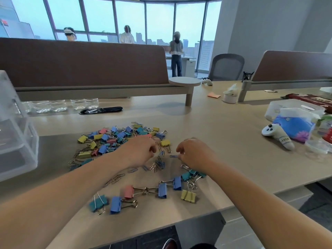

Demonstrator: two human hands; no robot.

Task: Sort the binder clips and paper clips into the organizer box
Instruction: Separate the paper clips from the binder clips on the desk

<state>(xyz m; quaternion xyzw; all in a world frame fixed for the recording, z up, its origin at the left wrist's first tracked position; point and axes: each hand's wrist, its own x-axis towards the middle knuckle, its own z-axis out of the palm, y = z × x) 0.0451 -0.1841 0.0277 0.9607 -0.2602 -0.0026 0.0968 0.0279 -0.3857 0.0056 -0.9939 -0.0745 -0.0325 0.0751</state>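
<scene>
Head view: they're picking paper clips (158, 165) out of the mix, centre frame. The right hand (195, 154) is pinching a blue paper clip (173, 156); the left hand (141, 151) is curling over loose ones, grip unclear. Multicoloured binder clips (115, 139) are lying heaped left of centre. Next is calling for a carry to the clear organizer box (18, 137), far left.

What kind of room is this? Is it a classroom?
Most likely an open-plan office high up in a tall building, not a classroom. There is a long shared desk with brown divider screens, a mesh office chair, and big windows looking out over city towers.
</scene>
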